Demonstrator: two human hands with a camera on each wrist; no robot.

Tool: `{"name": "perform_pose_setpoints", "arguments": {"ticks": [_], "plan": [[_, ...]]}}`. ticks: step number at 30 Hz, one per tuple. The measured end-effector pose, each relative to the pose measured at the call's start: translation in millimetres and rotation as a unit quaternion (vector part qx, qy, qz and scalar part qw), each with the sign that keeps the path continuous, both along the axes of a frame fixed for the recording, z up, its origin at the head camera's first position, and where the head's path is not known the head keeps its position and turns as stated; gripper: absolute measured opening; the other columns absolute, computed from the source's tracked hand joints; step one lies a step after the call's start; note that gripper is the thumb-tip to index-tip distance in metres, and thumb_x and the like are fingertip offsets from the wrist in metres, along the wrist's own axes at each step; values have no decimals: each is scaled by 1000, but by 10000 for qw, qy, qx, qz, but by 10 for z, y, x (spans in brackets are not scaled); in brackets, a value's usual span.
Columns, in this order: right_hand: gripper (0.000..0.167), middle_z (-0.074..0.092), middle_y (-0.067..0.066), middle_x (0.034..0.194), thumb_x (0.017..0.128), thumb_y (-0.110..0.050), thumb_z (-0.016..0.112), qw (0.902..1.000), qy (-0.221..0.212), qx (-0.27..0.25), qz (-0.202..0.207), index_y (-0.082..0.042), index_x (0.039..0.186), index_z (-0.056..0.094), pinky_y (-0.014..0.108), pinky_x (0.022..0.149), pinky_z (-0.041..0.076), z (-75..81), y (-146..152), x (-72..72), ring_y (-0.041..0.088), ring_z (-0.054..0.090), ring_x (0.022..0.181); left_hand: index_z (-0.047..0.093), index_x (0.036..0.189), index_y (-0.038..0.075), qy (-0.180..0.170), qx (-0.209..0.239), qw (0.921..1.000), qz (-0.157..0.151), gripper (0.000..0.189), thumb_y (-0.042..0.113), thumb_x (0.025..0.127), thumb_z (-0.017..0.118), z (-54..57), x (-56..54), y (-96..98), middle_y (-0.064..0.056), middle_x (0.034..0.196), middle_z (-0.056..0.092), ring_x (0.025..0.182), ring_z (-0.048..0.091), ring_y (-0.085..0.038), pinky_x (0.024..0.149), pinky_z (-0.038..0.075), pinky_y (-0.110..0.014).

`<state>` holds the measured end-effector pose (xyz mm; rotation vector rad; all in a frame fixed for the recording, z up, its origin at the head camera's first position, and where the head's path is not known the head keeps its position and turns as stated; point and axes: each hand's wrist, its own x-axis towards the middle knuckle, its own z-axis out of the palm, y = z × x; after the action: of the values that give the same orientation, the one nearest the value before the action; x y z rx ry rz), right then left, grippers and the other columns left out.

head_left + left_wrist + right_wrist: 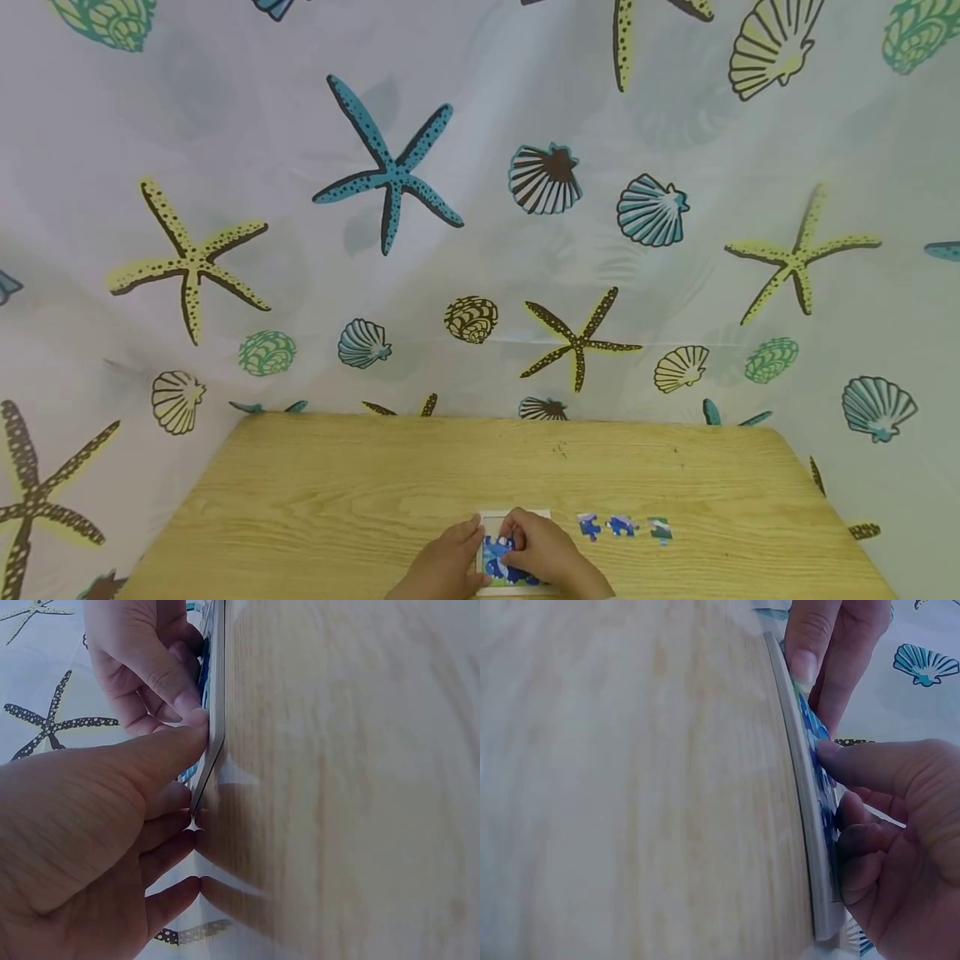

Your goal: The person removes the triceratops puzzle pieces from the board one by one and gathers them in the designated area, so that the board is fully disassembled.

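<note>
A small puzzle tray with a white rim (517,591) lies on the table, partly filled with blue picture pieces (492,552). Its far end shows a bare pale base. My left hand (447,557) holds the tray's left side, thumb near the front corner and fingers along the edge; in the left wrist view that thumb (169,750) rests on the rim. Over the pieces, my right hand (549,548) curls its fingers, with thumb and forefinger pinching a puzzle piece at the picture. Much of the tray's right half is hidden beneath the right hand.
To the right of the tray lie three loose puzzle pieces in a row: a blue one (589,526), another blue one (622,525) and a green one (660,529). The wooden table (360,475) ends at a cloth (480,258) printed with starfish and shells.
</note>
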<state>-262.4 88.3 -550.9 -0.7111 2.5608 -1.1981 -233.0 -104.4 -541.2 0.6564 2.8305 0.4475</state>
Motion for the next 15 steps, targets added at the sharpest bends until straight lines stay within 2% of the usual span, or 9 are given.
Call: {"name": "perform_pose_setpoints", "arguments": {"ticks": [7, 12, 15], "plan": [[17, 48, -9, 69, 82, -13, 72, 9995, 30, -53, -308, -16, 88, 56, 21, 53, 35, -8, -23, 18, 4, 42, 58, 50, 134, -1, 70, 96, 9999, 33, 68, 39, 84, 70, -28, -1, -5, -14, 143, 44, 129, 44, -30, 100, 43, -43], [9, 54, -9, 75, 87, -15, 67, 9981, -126, -372, -483, -14, 85, 59, 23, 60, 39, 1, -23, 27, 5, 46, 65, 51, 133, -2, 85, 195, 9998, 34, 68, 38, 82, 71, -34, -5, -5, -16, 143, 45, 128, 44, -31, 100, 43, -44], [8, 56, -6, 77, 88, -15, 67, 9951, -384, -740, -534, -11, 86, 59, 23, 61, 41, 1, -24, 23, 7, 49, 67, 51, 133, -1, 67, 157, 9998, 61, 67, 39, 83, 71, -34, -6, -10, -15, 143, 45, 128, 45, -31, 100, 43, -44]]}}
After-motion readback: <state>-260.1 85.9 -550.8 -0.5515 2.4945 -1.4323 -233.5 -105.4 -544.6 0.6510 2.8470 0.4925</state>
